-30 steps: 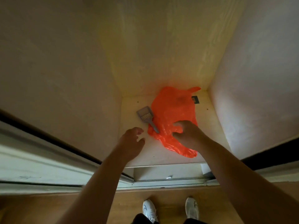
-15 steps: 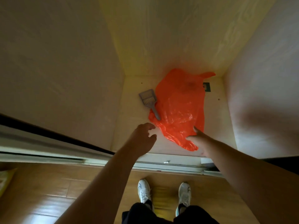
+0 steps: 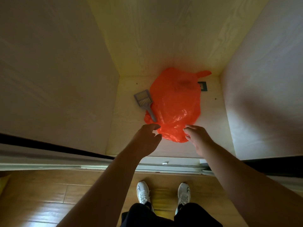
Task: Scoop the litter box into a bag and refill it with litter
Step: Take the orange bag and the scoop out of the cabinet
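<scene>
On the pale cabinet floor (image 3: 131, 136) I see the orange bag (image 3: 176, 105), crumpled, glossy, lying flat. My left hand (image 3: 146, 138) at its seven o'clock and right hand (image 3: 197, 136) at five o'clock are spread, fingers at its near edge, gripping nothing. The grey slotted scoop (image 3: 144, 100) lies at nine o'clock, handle touching plastic.

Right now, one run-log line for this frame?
stage: reaching for bag | left hand: open, at bag edge | right hand: open, at bag edge | orange bag: flat on shelf | scoop: beside bag, untouched
</scene>
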